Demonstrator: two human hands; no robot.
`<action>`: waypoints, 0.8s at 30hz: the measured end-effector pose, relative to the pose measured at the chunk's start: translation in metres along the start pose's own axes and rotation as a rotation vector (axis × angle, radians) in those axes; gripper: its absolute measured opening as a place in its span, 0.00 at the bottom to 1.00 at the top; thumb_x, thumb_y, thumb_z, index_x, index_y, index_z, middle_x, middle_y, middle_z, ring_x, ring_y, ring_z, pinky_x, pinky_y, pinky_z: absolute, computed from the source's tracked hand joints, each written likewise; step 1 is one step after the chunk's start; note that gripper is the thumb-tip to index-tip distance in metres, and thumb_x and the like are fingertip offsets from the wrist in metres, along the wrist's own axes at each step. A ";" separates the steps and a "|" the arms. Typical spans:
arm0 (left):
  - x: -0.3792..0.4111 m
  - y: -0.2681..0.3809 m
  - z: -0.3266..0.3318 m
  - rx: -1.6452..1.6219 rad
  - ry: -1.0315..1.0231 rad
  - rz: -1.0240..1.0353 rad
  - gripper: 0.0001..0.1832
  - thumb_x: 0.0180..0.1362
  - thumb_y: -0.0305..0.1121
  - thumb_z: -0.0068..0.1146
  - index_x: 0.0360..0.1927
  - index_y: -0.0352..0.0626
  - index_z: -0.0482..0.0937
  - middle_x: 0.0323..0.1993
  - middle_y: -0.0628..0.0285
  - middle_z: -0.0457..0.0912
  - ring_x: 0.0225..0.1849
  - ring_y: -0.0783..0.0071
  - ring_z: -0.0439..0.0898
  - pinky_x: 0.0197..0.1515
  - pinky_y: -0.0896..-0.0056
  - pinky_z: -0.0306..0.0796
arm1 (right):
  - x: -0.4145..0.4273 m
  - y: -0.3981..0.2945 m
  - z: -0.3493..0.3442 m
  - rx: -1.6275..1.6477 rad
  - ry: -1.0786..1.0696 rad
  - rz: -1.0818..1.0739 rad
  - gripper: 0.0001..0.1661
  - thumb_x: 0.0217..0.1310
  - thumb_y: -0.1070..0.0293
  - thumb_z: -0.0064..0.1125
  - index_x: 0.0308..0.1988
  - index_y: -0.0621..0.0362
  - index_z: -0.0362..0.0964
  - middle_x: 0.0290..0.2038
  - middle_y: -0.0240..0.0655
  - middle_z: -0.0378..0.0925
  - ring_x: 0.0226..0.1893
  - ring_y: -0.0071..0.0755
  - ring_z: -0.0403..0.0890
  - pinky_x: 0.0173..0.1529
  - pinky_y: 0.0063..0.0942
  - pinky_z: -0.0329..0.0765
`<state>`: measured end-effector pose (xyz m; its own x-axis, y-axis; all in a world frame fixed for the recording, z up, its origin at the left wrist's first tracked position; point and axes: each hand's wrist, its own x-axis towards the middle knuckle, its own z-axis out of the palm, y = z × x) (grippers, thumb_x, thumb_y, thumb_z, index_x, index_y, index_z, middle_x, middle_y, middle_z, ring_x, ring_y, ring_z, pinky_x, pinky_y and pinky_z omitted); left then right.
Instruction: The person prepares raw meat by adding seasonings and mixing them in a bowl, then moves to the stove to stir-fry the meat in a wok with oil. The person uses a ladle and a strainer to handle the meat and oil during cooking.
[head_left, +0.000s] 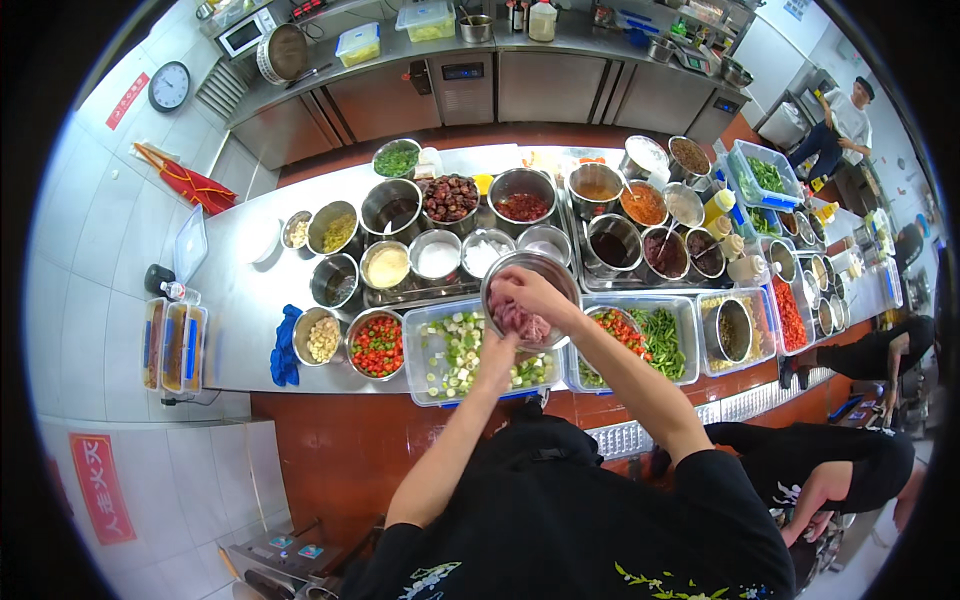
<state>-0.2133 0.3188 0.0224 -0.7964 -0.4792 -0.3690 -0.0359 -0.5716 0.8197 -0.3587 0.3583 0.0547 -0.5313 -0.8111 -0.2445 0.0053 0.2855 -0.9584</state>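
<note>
A stainless steel bowl (559, 281) is held over the front of the steel table, with pieces of raw meat (525, 324) inside. My left hand (496, 356) grips its near rim from below; most of the fingers are hidden. My right hand (529, 291) is inside the bowl at the meat, its fingers curled; whether they grasp any cannot be told. Beneath and in front of the bowl lies a clear plastic tub (420, 375) of chopped scallions (459, 352). To its right stands another tub (694, 345) with green chillies (660, 337) and a bowl of chopped red peppers (624, 330).
Steel pots of sauces and seasonings crowd the table (232, 300), among them dried chillies (450, 196) and white powder (439, 259). A blue cloth (285, 349) lies at left. One co-worker (810, 465) is close on the right; others are farther off.
</note>
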 end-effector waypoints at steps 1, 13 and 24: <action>0.014 0.010 -0.008 0.101 -0.104 -0.023 0.29 0.54 0.20 0.43 0.62 0.44 0.62 0.55 0.55 0.72 0.48 0.63 0.80 0.39 0.61 0.83 | 0.001 -0.004 -0.011 -0.067 -0.148 -0.110 0.21 0.62 0.58 0.58 0.49 0.62 0.76 0.46 0.43 0.80 0.46 0.33 0.79 0.53 0.28 0.73; 0.061 -0.047 0.024 0.627 -0.090 0.450 0.42 0.58 0.23 0.55 0.71 0.35 0.43 0.65 0.46 0.57 0.67 0.57 0.61 0.68 0.62 0.56 | 0.005 0.021 -0.069 0.522 0.269 0.147 0.24 0.62 0.70 0.58 0.56 0.61 0.66 0.41 0.37 0.78 0.41 0.27 0.79 0.41 0.26 0.79; 0.070 -0.004 0.086 -0.036 -0.355 -0.325 0.27 0.53 0.20 0.43 0.59 0.45 0.63 0.50 0.60 0.76 0.44 0.65 0.82 0.42 0.58 0.82 | -0.021 0.001 -0.138 -0.291 0.275 0.142 0.29 0.65 0.51 0.55 0.53 0.65 0.72 0.49 0.45 0.78 0.47 0.33 0.78 0.54 0.27 0.71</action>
<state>-0.3205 0.3451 0.0309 -0.9046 -0.0185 -0.4259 -0.3011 -0.6797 0.6689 -0.4649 0.4462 0.0794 -0.7492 -0.5978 -0.2850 -0.1236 0.5490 -0.8266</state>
